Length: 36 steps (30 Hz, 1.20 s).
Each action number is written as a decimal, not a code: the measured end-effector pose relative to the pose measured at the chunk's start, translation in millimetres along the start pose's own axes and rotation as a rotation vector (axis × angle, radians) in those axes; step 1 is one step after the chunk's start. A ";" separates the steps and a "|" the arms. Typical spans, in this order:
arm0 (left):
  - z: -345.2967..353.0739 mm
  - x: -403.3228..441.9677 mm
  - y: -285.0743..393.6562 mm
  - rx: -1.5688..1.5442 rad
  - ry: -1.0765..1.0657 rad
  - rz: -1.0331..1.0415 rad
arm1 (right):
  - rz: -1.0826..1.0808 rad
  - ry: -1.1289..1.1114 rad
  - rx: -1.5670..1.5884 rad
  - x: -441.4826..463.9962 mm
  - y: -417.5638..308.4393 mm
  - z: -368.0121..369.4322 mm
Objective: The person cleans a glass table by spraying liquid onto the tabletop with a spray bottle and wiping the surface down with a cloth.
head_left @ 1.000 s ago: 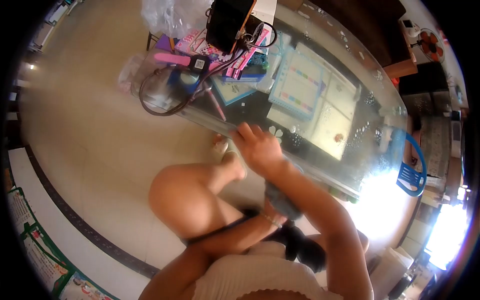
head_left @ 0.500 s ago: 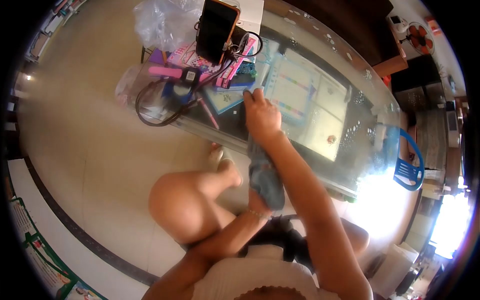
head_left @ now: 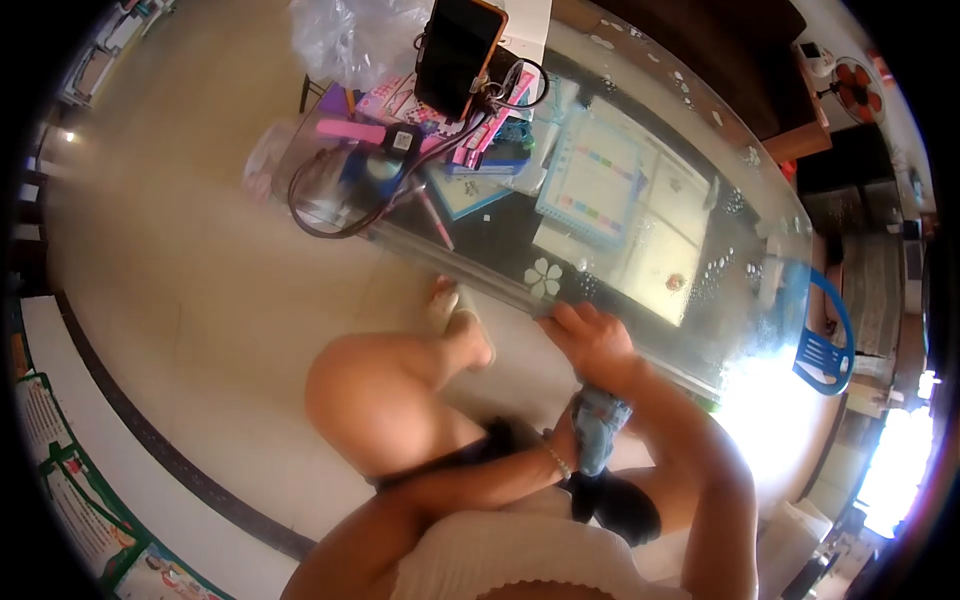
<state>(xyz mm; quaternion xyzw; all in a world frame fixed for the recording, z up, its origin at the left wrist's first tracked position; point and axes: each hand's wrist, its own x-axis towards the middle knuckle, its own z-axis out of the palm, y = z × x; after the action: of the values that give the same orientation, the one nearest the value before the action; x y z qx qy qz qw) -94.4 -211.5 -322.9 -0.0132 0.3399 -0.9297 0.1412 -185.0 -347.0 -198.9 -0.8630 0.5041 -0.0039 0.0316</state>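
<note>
A crumpled grey-blue cloth (head_left: 597, 428) hangs below the glass-topped table's near edge. My left hand (head_left: 566, 436), with a beaded bracelet at the wrist, is at this cloth and mostly hidden by it. Just above, my right hand (head_left: 592, 338) is closed, its fingers curled at the table edge (head_left: 470, 278). What it holds, if anything, is hidden beneath the hand. The cloth's upper end lies under my right wrist. A white flower mark (head_left: 543, 277) shows on the table beside my right fingers.
On the table are a propped phone (head_left: 458, 58), a pink-strapped watch (head_left: 402, 140), a dark cord loop (head_left: 322, 232), a pink pen (head_left: 436, 218) and a spiral planner (head_left: 592, 180). A plastic bag (head_left: 350, 40) lies at the far left. A blue chair (head_left: 826, 350) stands right.
My right hand first moved up over the table with the cloth stretched below it, then came back down and right to the edge. The cloth and my left hand shifted right, and the cloth is bunched.
</note>
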 end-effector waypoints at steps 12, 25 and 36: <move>32.4 -5.7 5.5 0.086 0.054 0.106 | 0.288 0.084 0.005 -6.5 -13.3 2.0; 18.9 -28.9 56.0 0.827 0.898 0.633 | 0.690 1.011 2.669 -86.8 -50.3 98.2; 87.9 -42.3 75.9 0.503 0.260 0.861 | 0.646 0.670 2.919 16.5 -68.6 97.9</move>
<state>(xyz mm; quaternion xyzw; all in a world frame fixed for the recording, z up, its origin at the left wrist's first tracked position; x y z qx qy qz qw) -24.0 -310.6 -300.6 0.2779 0.0950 -0.8342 0.4668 -113.4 -322.8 -293.1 0.1034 0.2047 -0.6620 0.7135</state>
